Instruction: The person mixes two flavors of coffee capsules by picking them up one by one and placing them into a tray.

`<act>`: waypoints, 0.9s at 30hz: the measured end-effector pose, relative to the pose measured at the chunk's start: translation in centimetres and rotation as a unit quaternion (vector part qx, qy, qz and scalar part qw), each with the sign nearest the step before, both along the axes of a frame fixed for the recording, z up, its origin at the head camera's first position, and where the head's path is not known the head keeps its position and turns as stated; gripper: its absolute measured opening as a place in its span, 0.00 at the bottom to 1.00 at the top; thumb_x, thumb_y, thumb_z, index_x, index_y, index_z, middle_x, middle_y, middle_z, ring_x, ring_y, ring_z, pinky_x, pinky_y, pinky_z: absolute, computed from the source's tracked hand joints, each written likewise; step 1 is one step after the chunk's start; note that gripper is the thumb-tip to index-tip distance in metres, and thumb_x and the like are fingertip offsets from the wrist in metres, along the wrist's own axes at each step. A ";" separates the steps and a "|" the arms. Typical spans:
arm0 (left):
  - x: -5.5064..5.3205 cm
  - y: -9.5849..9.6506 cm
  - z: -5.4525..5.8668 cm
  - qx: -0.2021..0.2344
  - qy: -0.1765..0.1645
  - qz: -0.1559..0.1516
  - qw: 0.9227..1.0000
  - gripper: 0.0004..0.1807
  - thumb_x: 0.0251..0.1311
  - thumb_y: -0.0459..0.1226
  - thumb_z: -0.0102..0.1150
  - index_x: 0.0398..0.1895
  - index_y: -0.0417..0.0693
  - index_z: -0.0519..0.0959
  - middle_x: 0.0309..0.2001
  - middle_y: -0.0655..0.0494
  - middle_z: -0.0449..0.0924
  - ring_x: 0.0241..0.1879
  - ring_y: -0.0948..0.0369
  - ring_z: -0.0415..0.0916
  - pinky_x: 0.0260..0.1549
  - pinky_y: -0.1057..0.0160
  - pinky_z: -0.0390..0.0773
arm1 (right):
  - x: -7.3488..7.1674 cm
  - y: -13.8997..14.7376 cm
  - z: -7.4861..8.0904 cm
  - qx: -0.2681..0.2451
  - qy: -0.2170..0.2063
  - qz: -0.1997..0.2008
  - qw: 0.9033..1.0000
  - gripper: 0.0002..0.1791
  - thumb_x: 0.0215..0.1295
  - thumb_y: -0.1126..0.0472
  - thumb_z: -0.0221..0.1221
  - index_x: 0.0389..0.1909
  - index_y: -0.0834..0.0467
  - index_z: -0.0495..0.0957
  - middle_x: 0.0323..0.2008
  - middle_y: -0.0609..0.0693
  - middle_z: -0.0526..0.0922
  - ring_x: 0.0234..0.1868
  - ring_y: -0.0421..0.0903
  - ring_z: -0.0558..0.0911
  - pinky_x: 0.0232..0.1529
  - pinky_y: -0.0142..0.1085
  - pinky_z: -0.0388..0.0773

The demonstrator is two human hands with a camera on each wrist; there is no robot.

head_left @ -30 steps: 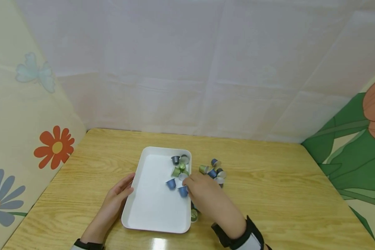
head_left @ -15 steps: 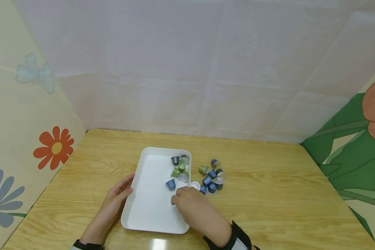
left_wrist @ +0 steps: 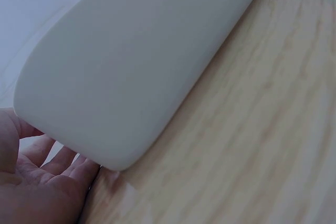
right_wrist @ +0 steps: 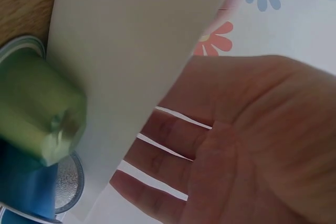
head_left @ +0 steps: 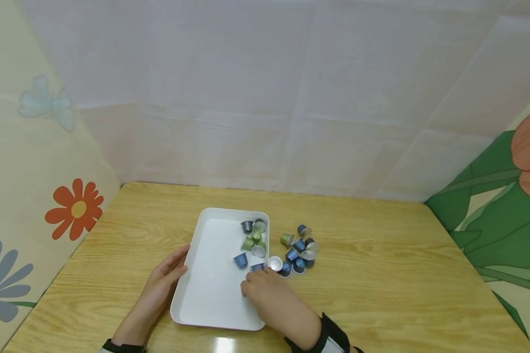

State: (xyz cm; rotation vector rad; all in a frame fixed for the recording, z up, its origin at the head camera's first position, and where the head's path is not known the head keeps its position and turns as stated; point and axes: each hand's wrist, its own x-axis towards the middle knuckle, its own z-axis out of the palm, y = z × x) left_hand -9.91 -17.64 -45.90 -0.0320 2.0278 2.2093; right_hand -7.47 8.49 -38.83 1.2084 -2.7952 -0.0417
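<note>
In the head view my left hand [head_left: 167, 273] holds the left edge of a white tray [head_left: 183, 304], thumb at the rim. The left wrist view shows that hand [left_wrist: 47, 182] against the tray's outer wall [left_wrist: 121, 72]. My right hand [head_left: 271, 299] reaches over the tray's right rim, fingers bent down inside. In the right wrist view the tray wall hides the right hand's fingertips [right_wrist: 152, 192], so anything between them is unseen. Just beyond lies a blue coffee capsule [head_left: 257, 267], partly covered; another blue capsule [head_left: 240, 261] lies left of it. Green capsules [head_left: 248, 243] and a dark capsule [head_left: 247, 226] sit farther back.
Right of the tray, several loose coffee capsules [head_left: 299, 245] lie in a cluster on the wooden table [head_left: 380, 274]. A silver-faced capsule [head_left: 275, 264] is beside the rim. The right wrist view shows a green capsule [right_wrist: 42, 103] outside the tray wall. A white cloth [head_left: 265, 98] hangs behind.
My right hand has come left and toward me, from the rim near the blue capsule to farther inside the tray, uncovering capsules beside the rim. My left hand stays at the tray's edge.
</note>
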 end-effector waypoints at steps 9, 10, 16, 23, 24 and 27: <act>0.0 0.0 -0.2 0.000 0.003 0.005 1.000 0.30 0.69 0.30 0.51 0.73 0.34 0.60 0.73 0.41 0.59 0.55 0.78 0.69 0.54 0.75 0.70 | -0.1 0.1 0.0 -0.003 0.018 -0.005 1.000 0.10 0.51 0.70 0.67 0.26 0.51 0.80 0.26 0.42 0.77 0.31 0.40 0.76 0.31 0.31 0.70; 0.0 0.0 -0.2 0.001 0.006 0.007 1.000 0.30 0.69 0.30 0.51 0.73 0.34 0.60 0.73 0.41 0.59 0.55 0.78 0.69 0.54 0.74 0.71 | -0.1 0.1 0.1 -0.004 0.014 -0.006 1.000 0.09 0.52 0.69 0.68 0.26 0.51 0.80 0.26 0.42 0.77 0.31 0.40 0.76 0.32 0.31 0.70; 0.0 0.0 -0.1 -0.002 0.012 0.004 1.000 0.30 0.69 0.32 0.51 0.73 0.34 0.59 0.73 0.40 0.58 0.56 0.77 0.69 0.54 0.75 0.70 | -0.1 0.2 0.7 -0.012 -0.004 -0.018 1.000 0.08 0.53 0.68 0.69 0.31 0.52 0.82 0.30 0.43 0.79 0.33 0.39 0.78 0.32 0.32 0.72; 0.0 0.0 -0.1 -0.004 0.005 0.008 1.000 0.30 0.69 0.30 0.50 0.73 0.34 0.60 0.73 0.41 0.59 0.55 0.79 0.69 0.54 0.75 0.70 | -0.5 0.5 1.4 -0.032 -0.028 -0.027 0.999 0.12 0.59 0.67 0.67 0.44 0.55 0.84 0.40 0.46 0.83 0.40 0.43 0.81 0.41 0.34 0.78; 0.0 0.0 -0.1 -0.004 0.005 0.008 1.000 0.30 0.69 0.30 0.50 0.73 0.34 0.60 0.73 0.41 0.59 0.55 0.79 0.69 0.54 0.75 0.70 | -0.5 0.6 1.5 -0.037 -0.030 -0.029 0.998 0.12 0.58 0.66 0.67 0.44 0.55 0.84 0.40 0.46 0.83 0.41 0.43 0.81 0.41 0.35 0.78; 0.0 0.1 -0.2 -0.002 -0.001 0.009 1.000 0.30 0.69 0.30 0.50 0.73 0.34 0.60 0.73 0.41 0.58 0.55 0.80 0.69 0.55 0.75 0.70 | -0.7 1.1 2.0 -0.051 -0.030 -0.035 0.998 0.15 0.57 0.62 0.71 0.45 0.56 0.83 0.42 0.47 0.83 0.43 0.46 0.81 0.45 0.38 0.78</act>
